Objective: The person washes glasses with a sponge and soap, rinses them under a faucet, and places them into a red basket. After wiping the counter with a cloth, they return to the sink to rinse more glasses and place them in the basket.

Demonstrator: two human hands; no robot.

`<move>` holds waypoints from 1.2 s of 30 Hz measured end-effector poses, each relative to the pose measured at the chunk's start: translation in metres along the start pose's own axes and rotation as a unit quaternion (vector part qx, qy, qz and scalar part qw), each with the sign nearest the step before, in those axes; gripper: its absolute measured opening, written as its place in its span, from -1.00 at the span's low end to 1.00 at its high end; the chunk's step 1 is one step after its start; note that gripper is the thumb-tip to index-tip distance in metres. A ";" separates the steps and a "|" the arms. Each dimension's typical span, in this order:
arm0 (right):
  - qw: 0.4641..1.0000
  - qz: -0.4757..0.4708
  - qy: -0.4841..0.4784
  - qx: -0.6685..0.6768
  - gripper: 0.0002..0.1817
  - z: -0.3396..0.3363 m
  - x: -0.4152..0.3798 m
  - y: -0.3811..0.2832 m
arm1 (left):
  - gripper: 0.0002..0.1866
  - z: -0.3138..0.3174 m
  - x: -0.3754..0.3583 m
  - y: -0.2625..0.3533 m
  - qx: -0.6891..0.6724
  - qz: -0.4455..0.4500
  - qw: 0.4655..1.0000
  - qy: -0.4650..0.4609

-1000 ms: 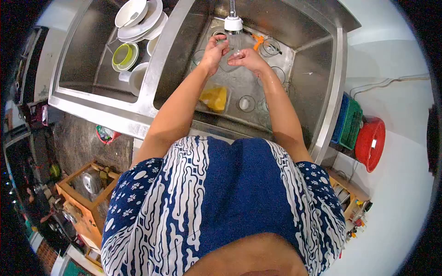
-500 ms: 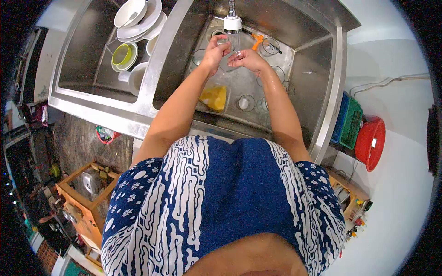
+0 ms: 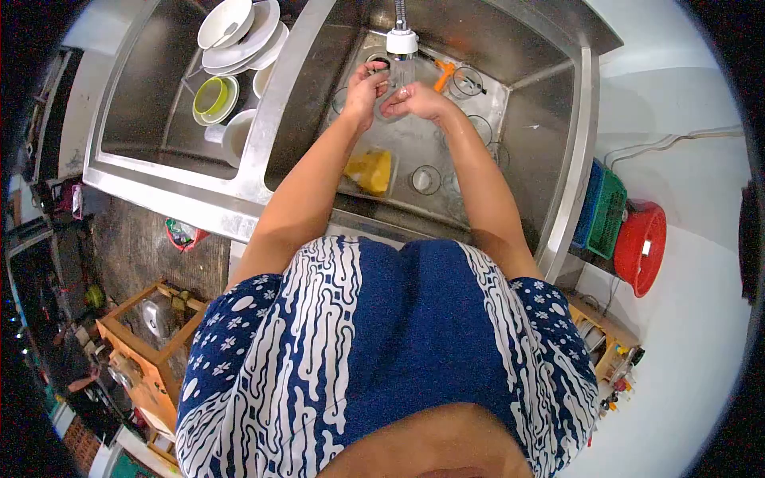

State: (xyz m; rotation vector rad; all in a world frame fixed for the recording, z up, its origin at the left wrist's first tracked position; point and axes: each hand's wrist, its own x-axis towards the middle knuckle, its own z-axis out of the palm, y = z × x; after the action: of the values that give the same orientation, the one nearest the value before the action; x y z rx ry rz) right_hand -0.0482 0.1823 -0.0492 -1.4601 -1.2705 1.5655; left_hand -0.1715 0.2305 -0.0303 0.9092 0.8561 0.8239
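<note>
Under the tap head (image 3: 402, 41), both hands are at a clear drinking glass (image 3: 388, 110), with water running down over them. Around its left side curl the fingers of my left hand (image 3: 365, 94). My right hand (image 3: 417, 102) is closed on the glass from the right, its fingertips wet. Much of the glass is hidden by the fingers, and its outline is faint. A yellow cloth or sponge (image 3: 370, 171) lies below on the sink floor. Nearby stands another glass (image 3: 425, 180).
Several glasses, one of them a glass (image 3: 467, 81) beside an orange-handled utensil (image 3: 445, 76), sit in the sink basin (image 3: 414, 143). Stacked white plates (image 3: 259, 40) and a green bowl (image 3: 210, 95) fill part of the left basin. A red basket (image 3: 640, 248) hangs at right.
My right hand has moved slightly left, closer to my left hand, with its fingers turned further around the glass. My left hand has shifted slightly left under the running water.
</note>
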 end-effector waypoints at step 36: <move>0.998 -0.026 0.056 -0.008 -0.81 0.000 -0.005 -0.004 | -0.80 -0.001 0.000 0.000 -0.006 0.019 1.000 0.001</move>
State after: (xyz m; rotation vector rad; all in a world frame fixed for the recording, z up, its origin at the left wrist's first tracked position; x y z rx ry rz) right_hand -0.0484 0.1788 -0.0438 -1.4913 -1.2492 1.4210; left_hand -0.1720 0.2310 -0.0306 0.9171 0.8368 0.8607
